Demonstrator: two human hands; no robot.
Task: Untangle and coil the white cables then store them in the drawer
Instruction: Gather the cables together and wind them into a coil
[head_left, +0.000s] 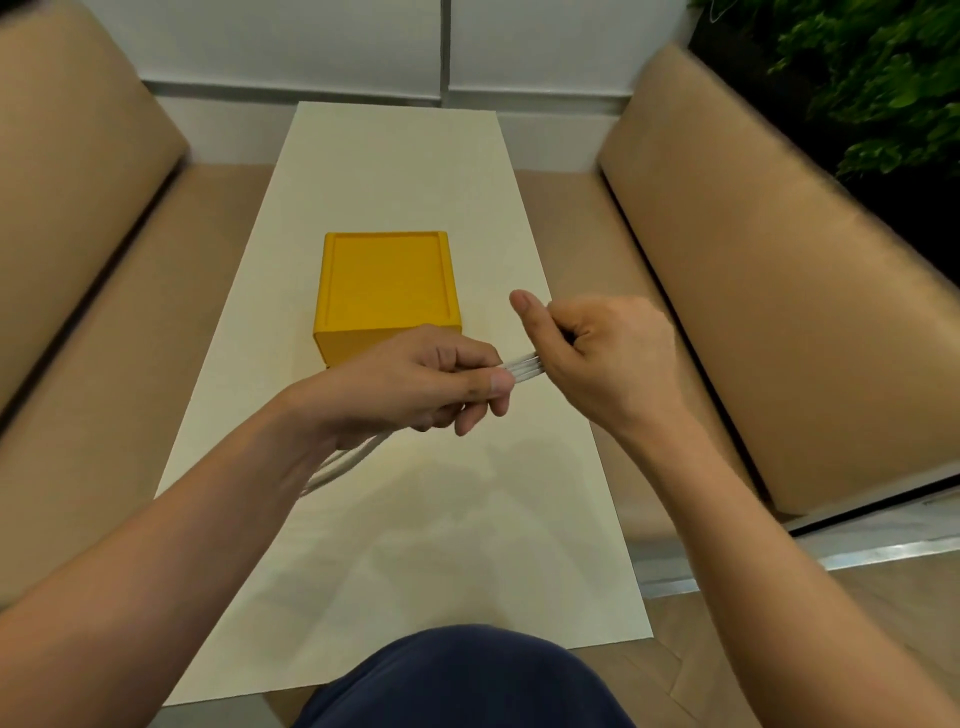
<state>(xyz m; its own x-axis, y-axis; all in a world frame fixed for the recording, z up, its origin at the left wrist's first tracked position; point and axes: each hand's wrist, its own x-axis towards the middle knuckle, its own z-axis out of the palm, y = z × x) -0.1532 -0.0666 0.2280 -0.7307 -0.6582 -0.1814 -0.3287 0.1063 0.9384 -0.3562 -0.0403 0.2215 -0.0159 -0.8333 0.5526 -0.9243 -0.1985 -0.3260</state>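
Two hands meet in the air over the near half of the worktop (395, 156). I see the left hand (431, 384) pinch a bunch of white cables (524, 366) between thumb and fingers, so that grip is tight on them. The right hand (597, 353) is curled like a fist round the same bunch, thumb sticking up, so that grip holds the cables too. A short bit of the strands runs side by side between the hands. More loops hang down under the left wrist. A yellow box (387, 291) sits on the middle of the worktop, just past the left hand, which hides part of its near face. Tan cushioned benches (779, 312) stand left and right.
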